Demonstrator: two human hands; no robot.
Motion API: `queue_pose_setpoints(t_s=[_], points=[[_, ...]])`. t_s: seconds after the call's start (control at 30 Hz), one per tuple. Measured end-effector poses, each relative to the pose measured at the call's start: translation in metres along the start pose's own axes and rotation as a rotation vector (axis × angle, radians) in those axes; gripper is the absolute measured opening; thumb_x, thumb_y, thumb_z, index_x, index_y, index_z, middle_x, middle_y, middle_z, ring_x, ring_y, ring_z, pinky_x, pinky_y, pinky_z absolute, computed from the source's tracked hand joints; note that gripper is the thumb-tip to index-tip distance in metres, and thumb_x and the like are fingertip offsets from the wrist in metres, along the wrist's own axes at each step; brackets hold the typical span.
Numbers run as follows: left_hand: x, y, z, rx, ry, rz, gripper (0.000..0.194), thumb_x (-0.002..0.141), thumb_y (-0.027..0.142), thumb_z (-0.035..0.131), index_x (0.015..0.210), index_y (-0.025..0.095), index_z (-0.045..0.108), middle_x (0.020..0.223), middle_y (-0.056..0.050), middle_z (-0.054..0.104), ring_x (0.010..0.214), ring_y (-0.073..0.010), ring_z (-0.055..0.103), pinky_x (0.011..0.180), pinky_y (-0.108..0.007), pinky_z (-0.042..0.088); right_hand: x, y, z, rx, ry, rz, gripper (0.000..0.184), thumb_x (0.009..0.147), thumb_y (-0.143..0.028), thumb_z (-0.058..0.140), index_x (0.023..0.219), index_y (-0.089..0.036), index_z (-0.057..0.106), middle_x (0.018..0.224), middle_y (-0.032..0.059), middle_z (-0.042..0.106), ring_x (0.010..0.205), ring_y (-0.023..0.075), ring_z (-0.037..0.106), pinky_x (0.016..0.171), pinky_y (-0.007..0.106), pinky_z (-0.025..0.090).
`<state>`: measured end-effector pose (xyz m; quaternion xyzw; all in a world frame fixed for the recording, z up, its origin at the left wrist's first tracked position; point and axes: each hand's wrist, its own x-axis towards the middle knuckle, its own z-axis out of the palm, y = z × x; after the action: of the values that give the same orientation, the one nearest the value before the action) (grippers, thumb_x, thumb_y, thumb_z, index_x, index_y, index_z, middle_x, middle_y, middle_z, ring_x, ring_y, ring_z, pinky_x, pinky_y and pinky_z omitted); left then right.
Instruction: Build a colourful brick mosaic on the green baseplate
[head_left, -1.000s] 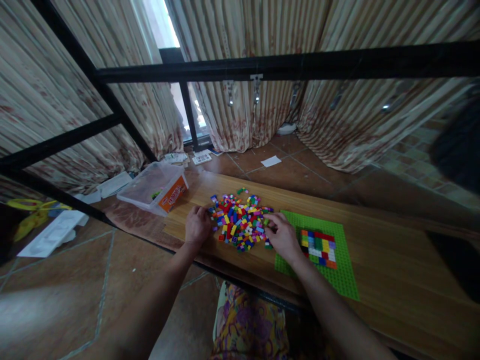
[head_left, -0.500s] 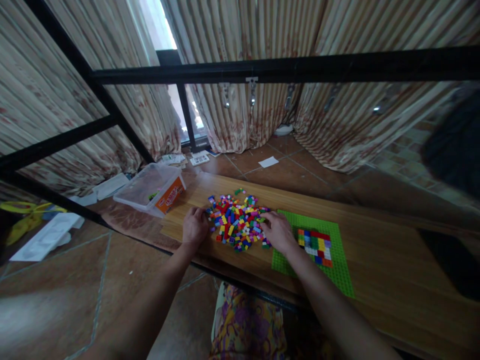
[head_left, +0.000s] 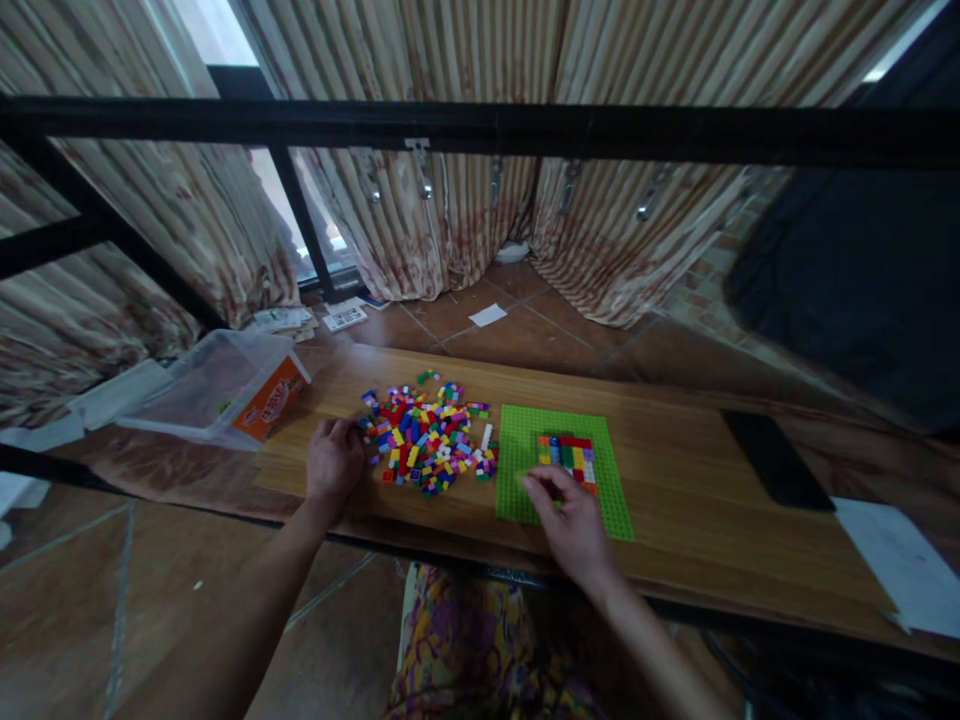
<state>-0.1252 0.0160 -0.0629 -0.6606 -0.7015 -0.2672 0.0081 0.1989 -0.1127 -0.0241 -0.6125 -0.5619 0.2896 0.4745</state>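
Note:
My left hand rests on the table at the left edge of a pile of colourful toy bricks. Its fingers are curled together, and whatever they hold, if anything, is hidden. Over the green baseplate is my right hand, thumb and fingers pinched on a small yellow-green toy brick. A block of joined multicoloured bricks sits on the baseplate just beyond the right hand, which covers its near part.
A clear plastic box with an orange label stands left of the pile. On the wooden table, a black phone-like slab and a white paper lie to the right. A black metal bar crosses in front of the curtains.
My right hand has moved from the pile's right side to above the baseplate, carrying a small toy brick. My left hand stays by the pile's left edge. The view has turned right.

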Motion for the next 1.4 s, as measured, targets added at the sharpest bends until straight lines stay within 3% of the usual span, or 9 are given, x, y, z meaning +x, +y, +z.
queue_pose_setpoints(t_s=[0.13,0.27,0.63,0.87,1.17,1.4], points=[[0.001,-0.001,0.001,0.019,-0.003,0.006,0.033,0.089,0.029,0.042,0.1,0.016,0.07,0.104,-0.013,0.065,0.095,-0.0246,0.061,0.084,-0.035,0.049,-0.005,0.032,-0.052,-0.008,0.23,0.239,0.039,0.081,-0.054,0.061,0.084,-0.017,0.07,0.08,0.0052,0.071,0.077,0.0201,0.064,0.07,0.029,0.046],[0.002,-0.002,0.002,0.034,0.002,0.01,0.033,0.088,0.029,0.042,0.1,0.016,0.07,0.104,-0.013,0.065,0.094,-0.0248,0.061,0.084,-0.035,0.049,0.008,0.056,-0.075,-0.031,0.291,0.381,0.046,0.074,-0.059,0.063,0.082,-0.014,0.074,0.07,0.0058,0.071,0.067,0.0208,0.063,0.06,0.029,0.044],[0.001,-0.001,0.001,0.021,0.012,0.028,0.031,0.087,0.028,0.043,0.099,0.017,0.069,0.104,-0.013,0.065,0.096,-0.0256,0.061,0.086,-0.037,0.05,0.031,0.066,-0.072,-0.26,0.223,0.347,0.041,0.073,-0.057,0.064,0.078,-0.018,0.077,0.07,0.0072,0.074,0.064,0.0227,0.066,0.058,0.031,0.045],[0.001,-0.002,0.002,0.025,0.005,0.019,0.032,0.087,0.028,0.043,0.1,0.017,0.069,0.104,-0.013,0.064,0.097,-0.0252,0.061,0.085,-0.036,0.05,0.032,0.068,-0.069,-0.25,0.216,0.368,0.043,0.074,-0.056,0.063,0.084,-0.016,0.076,0.074,0.0076,0.075,0.067,0.0229,0.067,0.063,0.032,0.046],[-0.001,0.0,0.003,0.031,0.006,0.019,0.032,0.087,0.027,0.043,0.102,0.016,0.069,0.104,-0.014,0.065,0.097,-0.0263,0.061,0.086,-0.037,0.05,0.035,0.073,-0.068,-0.204,0.222,0.371,0.044,0.07,-0.057,0.065,0.079,-0.015,0.075,0.069,0.008,0.073,0.061,0.0216,0.065,0.058,0.03,0.044],[0.0,0.002,0.001,0.036,-0.002,0.026,0.034,0.086,0.028,0.041,0.101,0.015,0.069,0.103,-0.015,0.064,0.095,-0.0267,0.061,0.086,-0.038,0.049,0.025,0.065,-0.055,-0.293,0.276,0.254,0.047,0.081,-0.06,0.051,0.082,-0.017,0.07,0.074,0.0085,0.072,0.066,0.0217,0.063,0.061,0.031,0.043]])
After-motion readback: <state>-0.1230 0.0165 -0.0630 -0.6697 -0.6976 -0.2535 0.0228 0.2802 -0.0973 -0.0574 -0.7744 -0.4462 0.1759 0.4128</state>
